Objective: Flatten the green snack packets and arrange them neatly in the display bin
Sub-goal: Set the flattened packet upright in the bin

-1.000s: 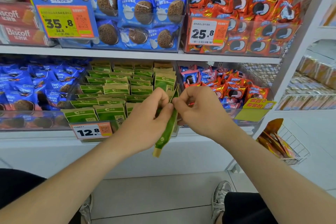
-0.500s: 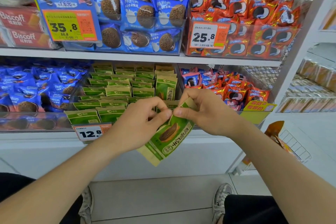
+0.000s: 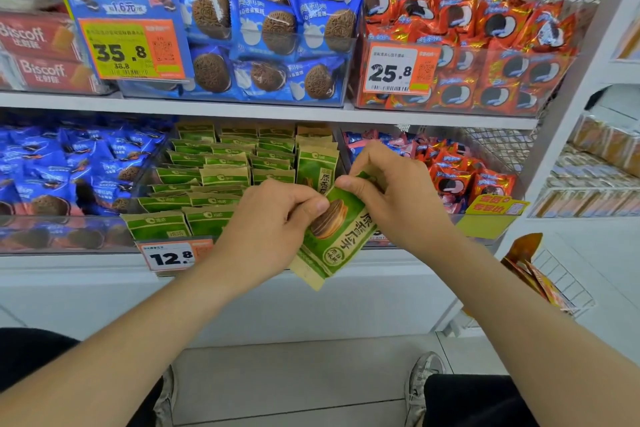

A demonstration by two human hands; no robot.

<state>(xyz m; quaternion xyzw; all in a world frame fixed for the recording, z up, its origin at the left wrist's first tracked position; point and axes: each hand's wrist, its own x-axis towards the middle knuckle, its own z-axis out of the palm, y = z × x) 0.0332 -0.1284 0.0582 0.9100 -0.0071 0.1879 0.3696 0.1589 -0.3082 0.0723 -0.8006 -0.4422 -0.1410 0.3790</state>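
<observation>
You held one packet (image 3: 341,236) just in front of the bin (image 3: 138,215), at its right front corner and not yet inside it. Your left hand (image 3: 273,218) pinched the packet's upper left edge between thumb and curled fingers. Your right hand (image 3: 391,194) pinched its top corner.

One second earlier the packet stood edge-on to you. You had since turned it so that its printed face showed, tilted, with one lower corner pointing down. This suggested that flattening was under way. The pouch looked fairly flat, though its top was hidden under your fingers.

The rows (image 3: 221,177) in the bin stood upright. The bin's right front was hidden behind your hands.
</observation>
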